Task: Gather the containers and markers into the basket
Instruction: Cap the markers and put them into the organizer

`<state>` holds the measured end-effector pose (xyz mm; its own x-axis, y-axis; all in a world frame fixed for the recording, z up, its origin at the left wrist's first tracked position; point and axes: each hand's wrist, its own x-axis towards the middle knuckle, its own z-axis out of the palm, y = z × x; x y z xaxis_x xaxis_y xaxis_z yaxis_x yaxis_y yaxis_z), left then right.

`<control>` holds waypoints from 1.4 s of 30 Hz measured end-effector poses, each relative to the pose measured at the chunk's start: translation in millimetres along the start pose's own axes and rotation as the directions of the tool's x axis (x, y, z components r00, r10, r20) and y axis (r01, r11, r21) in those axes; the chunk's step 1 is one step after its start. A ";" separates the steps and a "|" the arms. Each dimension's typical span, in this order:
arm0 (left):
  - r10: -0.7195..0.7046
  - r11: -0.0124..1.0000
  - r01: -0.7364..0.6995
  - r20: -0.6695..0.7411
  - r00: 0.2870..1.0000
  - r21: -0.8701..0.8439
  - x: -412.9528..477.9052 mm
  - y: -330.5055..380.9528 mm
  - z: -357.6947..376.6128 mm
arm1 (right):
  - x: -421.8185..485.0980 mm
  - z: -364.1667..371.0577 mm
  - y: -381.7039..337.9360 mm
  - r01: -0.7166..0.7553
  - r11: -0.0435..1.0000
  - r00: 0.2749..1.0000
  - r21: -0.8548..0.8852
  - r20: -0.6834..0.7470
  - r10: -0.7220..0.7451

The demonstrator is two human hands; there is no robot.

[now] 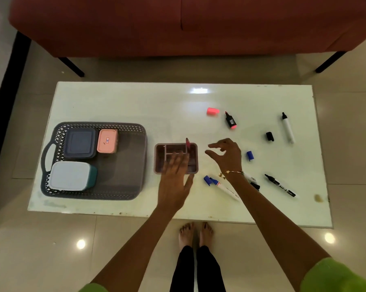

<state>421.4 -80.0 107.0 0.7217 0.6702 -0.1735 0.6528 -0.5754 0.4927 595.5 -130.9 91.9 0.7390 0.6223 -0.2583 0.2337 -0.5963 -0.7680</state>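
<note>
A dark grey basket on the table's left holds a navy container, a small pink container and a white-lidded teal container. Right of it stands a mauve divided organizer with a pink marker upright in it. My left hand lies flat over the organizer's near side, fingers spread. My right hand hovers just right of it, fingers apart, holding nothing. Uncapped markers lie scattered: a pink highlighter, a white marker, a black marker and a blue marker.
Loose caps lie about: pink, black, blue and blue. The white table has its near edge just above my bare feet. A red sofa stands beyond the far edge.
</note>
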 end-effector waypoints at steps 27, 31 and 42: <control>-0.122 0.990 0.096 0.304 0.945 0.099 27.7 36.1 84.9 | -62.5 -20.1 100.3 -0.046 0.944 0.976 -0.327 0.188 0.112; -0.055 0.998 0.045 0.331 0.942 0.038 29.7 48.0 68.2 | -63.9 -31.2 89.4 0.029 0.935 0.975 -0.352 0.215 0.050; -0.020 1.000 0.024 0.530 0.848 0.001 51.0 66.0 24.3 | -54.7 -47.7 74.9 0.253 0.900 0.952 -0.356 0.256 -0.166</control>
<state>506.9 -95.2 110.0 0.7206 0.3315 -0.6090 0.6698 -0.5597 0.4879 602.7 -233.8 76.5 0.5032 0.8214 -0.2685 0.6218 -0.5599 -0.5476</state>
